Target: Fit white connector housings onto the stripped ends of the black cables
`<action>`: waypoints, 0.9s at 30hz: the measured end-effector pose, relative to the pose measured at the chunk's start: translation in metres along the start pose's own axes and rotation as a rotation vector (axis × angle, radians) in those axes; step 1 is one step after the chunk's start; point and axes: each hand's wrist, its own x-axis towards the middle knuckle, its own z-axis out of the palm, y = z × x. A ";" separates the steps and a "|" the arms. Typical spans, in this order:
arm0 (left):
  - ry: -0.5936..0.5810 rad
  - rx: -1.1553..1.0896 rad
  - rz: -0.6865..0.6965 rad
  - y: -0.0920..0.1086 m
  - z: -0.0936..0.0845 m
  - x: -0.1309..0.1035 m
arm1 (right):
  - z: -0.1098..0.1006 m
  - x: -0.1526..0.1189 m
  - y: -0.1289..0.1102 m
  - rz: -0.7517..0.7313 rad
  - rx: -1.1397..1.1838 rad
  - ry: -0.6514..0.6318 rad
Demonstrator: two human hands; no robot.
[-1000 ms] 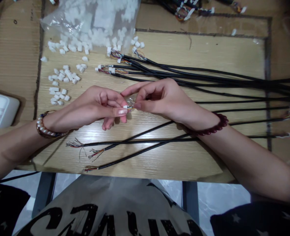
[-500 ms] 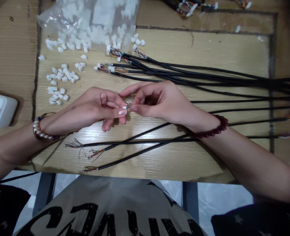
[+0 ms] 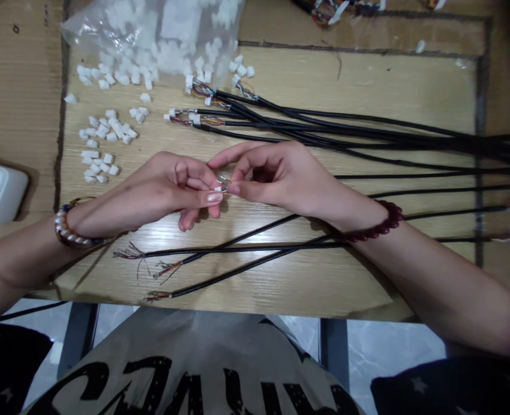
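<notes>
My left hand [image 3: 177,187] pinches a small white connector housing [image 3: 219,189] between thumb and fingers, over the middle of the board. Close against it, my right hand [image 3: 267,173] is closed on the thin stripped wires [image 3: 225,192] of a black cable, at the housing's right side. The fingertips hide most of the wires, and I cannot tell how many sit in the housing. That cable [image 3: 388,177] seems to run out to the right from behind my right hand. Below my hands lie black cables [image 3: 246,249] with bare, fanned wire ends [image 3: 129,252] pointing left.
Loose white housings [image 3: 112,128] lie in small heaps at the left. A clear plastic bag [image 3: 172,34] of more housings is at the back. Several cables with housings fitted [image 3: 324,118] stretch to the right. A white charger-like block [image 3: 2,193] sits at the far left.
Both hands keep almost the same pose, pinching at the housing. The right fingertips have shifted very slightly; the view has moved a little. Nothing was let go.
</notes>
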 end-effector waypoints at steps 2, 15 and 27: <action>-0.001 0.000 0.000 -0.001 0.000 0.000 | 0.000 0.000 0.000 0.006 0.003 0.002; -0.024 -0.078 0.065 -0.005 -0.008 0.004 | -0.006 -0.001 0.001 -0.013 0.257 0.090; -0.070 -0.029 0.054 -0.002 -0.009 0.002 | -0.009 -0.001 -0.005 0.035 0.235 0.010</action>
